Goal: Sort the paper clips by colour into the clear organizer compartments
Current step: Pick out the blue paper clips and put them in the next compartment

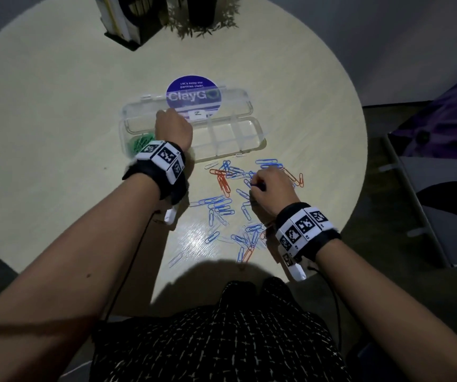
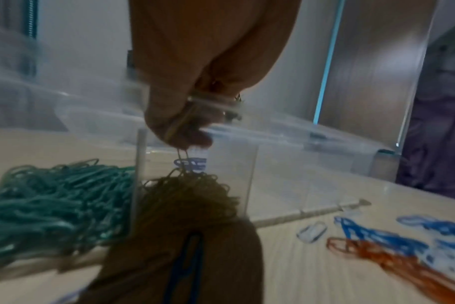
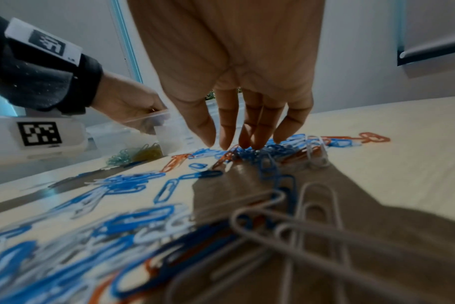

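A clear organizer [image 1: 238,139] lies open near the middle of the round tabletop [image 1: 56,119], its lid folded back toward the far edge over a round purple sticker [image 1: 193,92]. The left hand [image 1: 173,128] reaches into the organizer's left end, fingers curled downward; the left wrist view shows its fingertips [image 2: 185,135] pinching a yellow paper clip [image 2: 182,154] just above a heap of yellow paper clips [image 2: 187,197] in the second compartment from the left. A divider wall separates that heap from the green paper clips [image 1: 138,143] filling the end compartment beside it. The remaining compartments toward the right look bare.

Between the organizer and the near edge of the tabletop, loose blue paper clips [image 1: 222,206], orange paper clips [image 1: 222,180] and white paper clips [image 3: 316,150] lie scattered and partly tangled. The right hand [image 1: 270,188] is lowered onto this spread, well apart from the left; its fingers [image 3: 227,131] hang nearly straight and slightly spread, tips touching a knot of blue and orange clips, with nothing gripped.

At the far edge stand a dark file holder [image 1: 128,20] and a potted plant [image 1: 202,15].
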Demonstrator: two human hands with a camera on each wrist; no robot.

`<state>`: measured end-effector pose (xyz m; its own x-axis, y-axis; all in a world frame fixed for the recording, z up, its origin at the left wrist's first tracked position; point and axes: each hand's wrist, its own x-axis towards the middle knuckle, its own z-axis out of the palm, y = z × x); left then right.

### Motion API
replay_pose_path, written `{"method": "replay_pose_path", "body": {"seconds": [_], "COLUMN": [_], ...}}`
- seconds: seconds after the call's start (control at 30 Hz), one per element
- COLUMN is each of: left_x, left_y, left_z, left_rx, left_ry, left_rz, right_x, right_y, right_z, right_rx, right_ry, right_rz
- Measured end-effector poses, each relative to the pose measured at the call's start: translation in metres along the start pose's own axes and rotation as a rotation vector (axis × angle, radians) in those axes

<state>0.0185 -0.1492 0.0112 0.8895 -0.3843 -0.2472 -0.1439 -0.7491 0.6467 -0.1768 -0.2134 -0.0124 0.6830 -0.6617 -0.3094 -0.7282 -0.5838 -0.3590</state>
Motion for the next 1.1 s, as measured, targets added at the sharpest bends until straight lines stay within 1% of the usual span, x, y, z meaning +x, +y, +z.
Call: {"method": "replay_pose_path", "body": {"seconds": [0.1, 0.17, 0.23, 0.3, 0.33, 0.37, 0.43, 0.47, 0.53, 0.57, 0.63, 0.7, 0.8, 0.9, 1.0, 1.07, 1.1], "left_x": [-0.001, -0.002, -0.004, -0.014, -0.022, -0.032, -0.051, -0.059, -0.068, -0.07, -0.072, -0.072, -0.072, -0.075, -0.077, -0.079, -0.079], "left_y": [-0.003, -0.006, -0.006, -0.003, -0.001, 0.001, 0.0, -0.003, -0.008, -0.011, -0.012, -0.008, -0.002, 0.004, 0.006, 0.005, 0.003], "left_z": [0.006, 0.007, 0.005, 0.003, 0.004, 0.006, 0.015, 0.02, 0.029, 0.032, 0.037, 0.041, 0.05, 0.059, 0.063, 0.062, 0.062], "left_rx": [0.117, 0.142, 0.109, 0.039, 0.011, 0.001, 0.058, 0.125, 0.31, 0.401, 0.536, 0.611, 0.64, 0.611, 0.544, 0.504, 0.501], "left_ry": [0.03, 0.063, 0.11, 0.171, 0.176, 0.158, 0.059, -0.007, -0.122, -0.157, -0.171, -0.164, -0.175, -0.201, -0.249, -0.273, -0.278], "left_rz": [0.067, 0.121, 0.222, 0.354, 0.413, 0.466, 0.533, 0.533, 0.472, 0.437, 0.403, 0.392, 0.362, 0.326, 0.218, 0.133, 0.119], "right_x": [0.005, 0.012, 0.021, 0.029, 0.033, 0.035, 0.036, 0.034, 0.029, 0.025, 0.019, 0.013, 0.005, 0.0, -0.002, -0.004, -0.005], "right_y": [-0.006, -0.014, -0.022, -0.029, -0.032, -0.033, -0.033, -0.031, -0.025, -0.021, -0.013, -0.005, 0.005, 0.011, 0.017, 0.02, 0.021], "right_z": [-0.003, -0.004, -0.005, -0.004, -0.003, -0.002, 0.001, 0.002, 0.003, 0.002, 0.001, -0.002, -0.009, -0.017, -0.021, -0.02, -0.019], "right_rx": [0.011, 0.031, 0.038, 0.022, 0.009, -0.011, -0.056, -0.071, -0.084, -0.082, -0.046, 0.048, 0.171, 0.255, 0.301, 0.313, 0.321], "right_ry": [0.044, 0.07, 0.077, 0.063, 0.045, 0.024, 0.0, -0.007, -0.023, -0.032, -0.038, -0.014, 0.059, 0.108, 0.147, 0.143, 0.134], "right_rz": [-0.016, -0.039, -0.053, -0.051, -0.044, -0.035, -0.022, -0.018, -0.014, -0.02, -0.028, -0.007, 0.029, 0.049, 0.081, 0.091, 0.09]}}
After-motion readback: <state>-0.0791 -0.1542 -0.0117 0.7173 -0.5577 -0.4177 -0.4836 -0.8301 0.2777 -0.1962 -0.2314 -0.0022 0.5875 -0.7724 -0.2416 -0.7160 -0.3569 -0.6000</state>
